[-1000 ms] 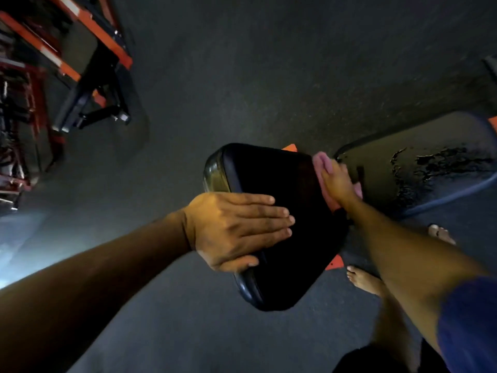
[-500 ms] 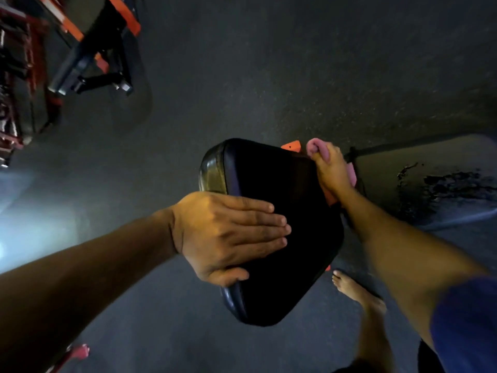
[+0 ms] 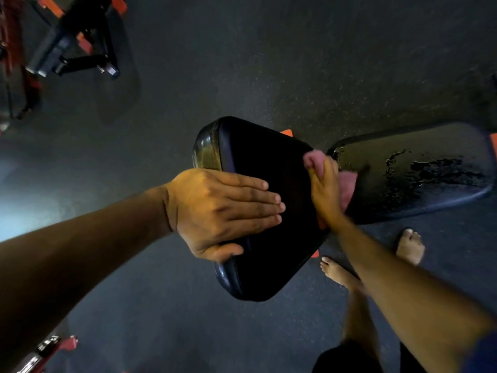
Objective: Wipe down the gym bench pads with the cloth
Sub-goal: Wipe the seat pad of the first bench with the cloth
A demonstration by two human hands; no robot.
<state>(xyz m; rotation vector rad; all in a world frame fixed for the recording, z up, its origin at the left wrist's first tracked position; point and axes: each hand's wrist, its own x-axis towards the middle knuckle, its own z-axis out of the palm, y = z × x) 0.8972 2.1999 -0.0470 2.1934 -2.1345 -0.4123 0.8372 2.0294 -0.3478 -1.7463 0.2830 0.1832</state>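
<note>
Fingers: on my left hand (image 3: 220,211) they lie straight and pressed together, flat on top of the glossy black padded seat cushion (image 3: 269,238) at the centre of the frame, thumb hooked over its near edge. On my right hand (image 3: 326,195) they are curled round the crumpled pink cloth (image 3: 313,160); how tightly, I cannot tell, since that hand is a little blurred.

Cloth: bunched at the right edge of the seat cushion, in the gap between it and the long dark backrest pad with cracked, peeling vinyl (image 3: 419,170) at the right of the frame.

Pads: the seat cushion looks smooth and shiny; the backrest pad shows flaking patches across its middle.

Risk, snagging: as I judge it, dragging the cloth over the peeling patches could catch a loose flake and tear more vinyl away.

Risk, gap: the cloth sits right at the gap between the pads, so it could slip down out of my grip or get caught there.

Risk, coverage: my left hand covers part of the cushion, so that patch may go unwiped unless I shift it.

Risk, footing: my bare feet (image 3: 410,244) stand on the dark speckled rubber floor (image 3: 269,63), lower right of the frame, just beside the bench; leaning hard on a slick cushion could let my palm slide.

Surroundings: a black-and-orange metal equipment frame (image 3: 78,49) stands at the upper left of the frame, well apart.
</note>
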